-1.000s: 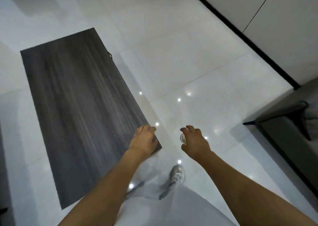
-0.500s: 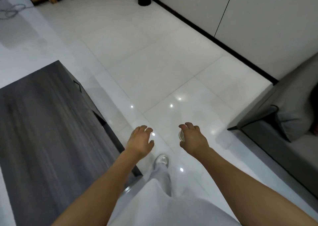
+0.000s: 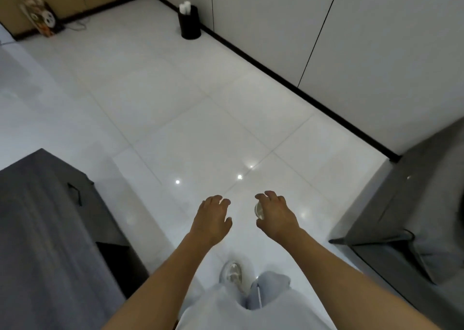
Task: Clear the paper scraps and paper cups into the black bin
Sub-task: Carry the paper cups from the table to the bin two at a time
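white paper already pokes above the rim of the black bin [image 3: 190, 23], which stands far across the room against the wall's dark skirting, so part of the clearing looks done. the right hand [image 3: 275, 216] is curled round a paper cup [image 3: 259, 210], only its pale rim showing under the fingers, and the cup is well apart from the bin, so i judge this to be the carry with the drop not yet made. the left hand [image 3: 213, 219] hangs loose, fingers relaxed, holding nothing. the dark wood table [image 3: 42, 229] at near left shows no scraps on the part in view, though much of it is cut off, so i cannot tell what remains there. for moving, glossy white floor tiles [image 3: 175, 108] lie open between person and bin. the table's far corner juts out at left and the grey sofa [image 3: 414, 216] edge closes in at right, leaving a lane between them. a patterned bag [image 3: 40, 15] and cable lie at far left, away from the direct line.
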The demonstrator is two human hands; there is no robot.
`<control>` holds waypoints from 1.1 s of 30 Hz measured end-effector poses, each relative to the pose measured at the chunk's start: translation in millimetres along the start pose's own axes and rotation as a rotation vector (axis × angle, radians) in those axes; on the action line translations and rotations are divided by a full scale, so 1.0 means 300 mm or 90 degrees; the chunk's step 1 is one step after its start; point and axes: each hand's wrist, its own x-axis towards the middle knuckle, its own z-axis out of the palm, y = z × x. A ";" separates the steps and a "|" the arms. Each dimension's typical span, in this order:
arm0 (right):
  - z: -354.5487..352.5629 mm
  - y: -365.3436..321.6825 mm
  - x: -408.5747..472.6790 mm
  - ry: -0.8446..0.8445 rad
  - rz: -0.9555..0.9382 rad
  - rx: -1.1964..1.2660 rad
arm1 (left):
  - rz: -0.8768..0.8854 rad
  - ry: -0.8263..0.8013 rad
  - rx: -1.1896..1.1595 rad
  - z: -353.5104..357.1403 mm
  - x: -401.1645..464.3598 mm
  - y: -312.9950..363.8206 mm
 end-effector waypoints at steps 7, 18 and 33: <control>-0.258 -0.010 0.436 -0.010 -0.033 0.011 | -0.033 0.030 0.009 -0.224 0.419 -0.065; -0.712 0.139 1.243 -0.027 -0.093 -0.027 | -0.106 0.056 -0.020 -0.552 1.233 0.003; -1.112 0.059 2.305 -0.058 -0.113 -0.032 | -0.172 0.046 -0.031 -0.957 2.205 -0.288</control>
